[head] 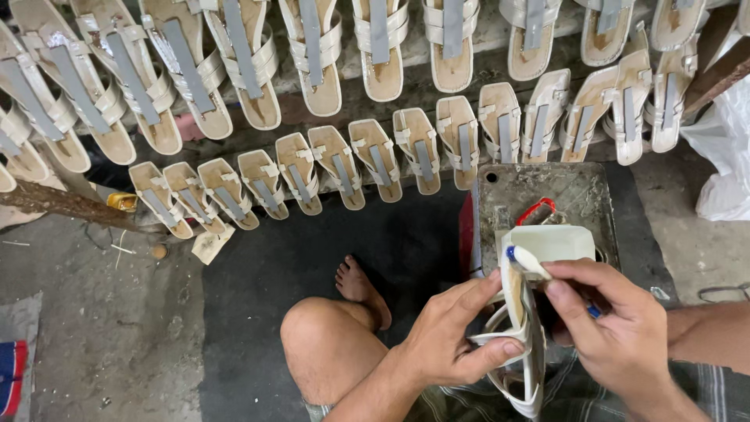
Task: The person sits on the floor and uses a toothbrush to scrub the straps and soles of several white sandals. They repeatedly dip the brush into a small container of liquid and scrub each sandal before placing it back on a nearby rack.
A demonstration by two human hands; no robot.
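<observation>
The left hand (pixel 449 332) is gripping a cream-white strappy sandal upper (pixel 519 344), thumb pressing on its lower strap and fingers curling round its near side, so the hand is closed on it. The sandal is standing on edge between the two hands, at about five o'clock in the view, just above the person's lap. The right hand (pixel 617 324) is closing its fingers around a small brush with a blue handle and a pale, glue-coated head (pixel 525 260); the brush head is lying against the top of the sandal, at twelve o'clock from the left thumb.

Directly behind the sandal, at one o'clock from the hands, an open cream plastic container (pixel 558 241) is sitting on a worn, stained metal block (pixel 582 195), with a red wire loop (pixel 536 209) showing just beyond the container's rim.

The person's bare knee (pixel 320 336) is lying at nine o'clock from the left hand, and a bare foot (pixel 361 287) is resting on the dark mat (pixel 273 266) at ten o'clock.

From nine to two o'clock, two rows of beige sandals with grey strips laid along their insoles (pixel 375 160) are leaning side by side on the concrete floor (pixel 101 312). A white plastic bag (pixel 726 156) is lying at three o'clock.
</observation>
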